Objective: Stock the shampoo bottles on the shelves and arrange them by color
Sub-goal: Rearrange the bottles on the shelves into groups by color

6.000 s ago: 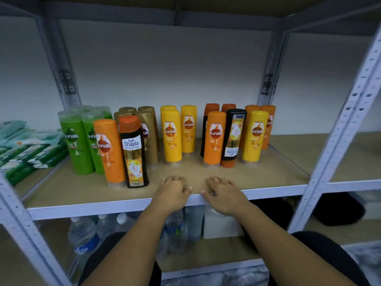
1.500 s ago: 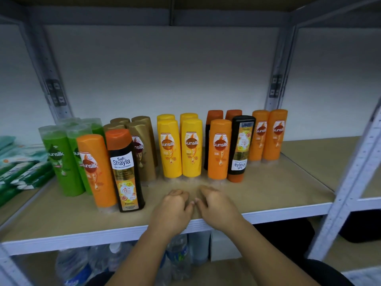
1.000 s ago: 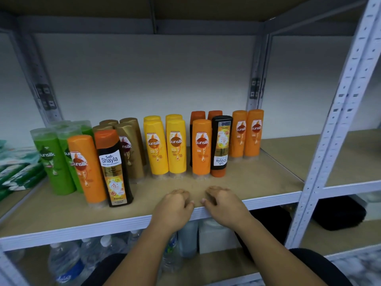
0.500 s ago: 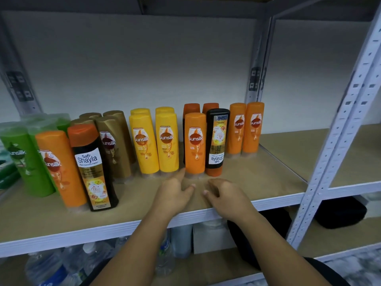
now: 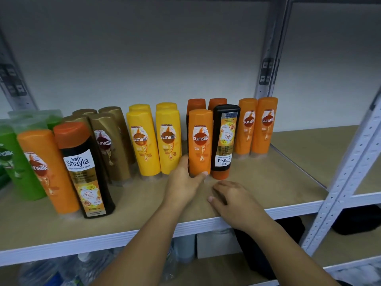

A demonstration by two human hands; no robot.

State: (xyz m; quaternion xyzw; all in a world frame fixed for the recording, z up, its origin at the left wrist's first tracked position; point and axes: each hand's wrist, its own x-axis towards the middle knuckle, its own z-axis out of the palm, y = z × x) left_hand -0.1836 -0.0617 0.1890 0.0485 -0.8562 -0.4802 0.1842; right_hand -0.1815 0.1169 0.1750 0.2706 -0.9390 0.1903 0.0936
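Half a second ago both hands lay idle near the front edge of the beige wooden shelf board [image 5: 268, 182]. Now the left hand [image 5: 183, 182] has reached in and taken the tall orange plastic Sunsilk bottle [image 5: 200, 141] low down, thumb across the foot of its front and fingers round its left side, a close grasp on the base. The bottle stands upright mid-shelf, just beside the black Safi Shayla tube [image 5: 225, 139] standing on its orange cap, with 2 front yellow Sunsilk bottles [image 5: 154, 141] on its other side. The right hand [image 5: 233, 200] rests palm-down on the board near the front edge, fingers loosely bent, holding nothing. Sorting appears to have restarted. This bottle probably belongs with the 2 orange Sunsilk bottles [image 5: 255, 126] toward the right edge, away from the black tube.
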